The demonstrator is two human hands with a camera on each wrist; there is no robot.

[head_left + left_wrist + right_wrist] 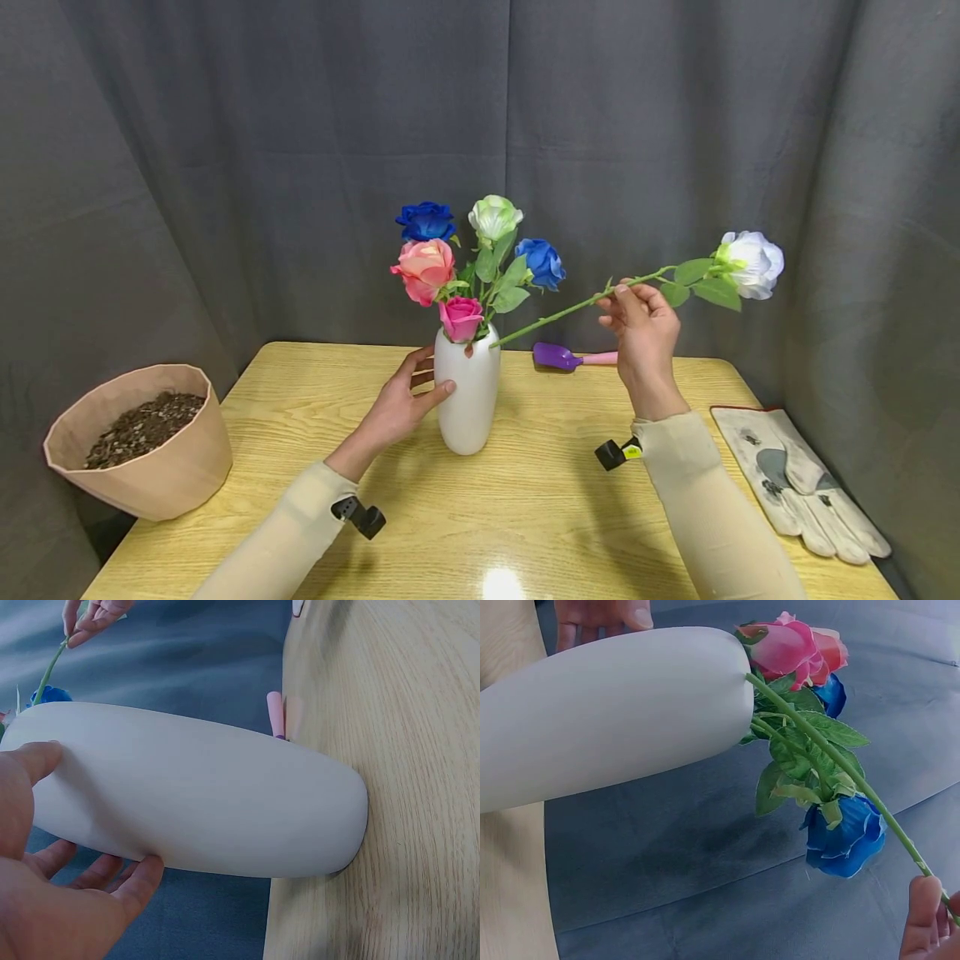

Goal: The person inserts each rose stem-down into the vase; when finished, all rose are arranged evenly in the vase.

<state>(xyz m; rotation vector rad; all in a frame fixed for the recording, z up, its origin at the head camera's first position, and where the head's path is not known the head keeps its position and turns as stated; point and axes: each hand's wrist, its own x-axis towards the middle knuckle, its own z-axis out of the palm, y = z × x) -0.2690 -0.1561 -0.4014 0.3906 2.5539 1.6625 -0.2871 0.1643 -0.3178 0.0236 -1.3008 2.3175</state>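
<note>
A white vase (467, 400) stands upright on the table with several artificial roses in it: dark blue (426, 222), coral pink (423, 271), hot pink (461, 317), pale green (495, 217) and lighter blue (541, 263). My left hand (405, 400) holds the vase's left side, thumb across the front and fingers toward the back. Between thumb and fingers, my right hand (647, 333) pinches the green stem (840, 761) of a white rose (752, 264). That rose slants out to the right, its stem's lower end right at the vase's rim.
Behind the vase, toward the right, lies a purple scoop (556, 357) with a pink handle. A peach pot (213, 450) of dark soil stands at the left. Work gloves (798, 483) lie along the table's right edge. Grey curtains (315, 167) hang around the table.
</note>
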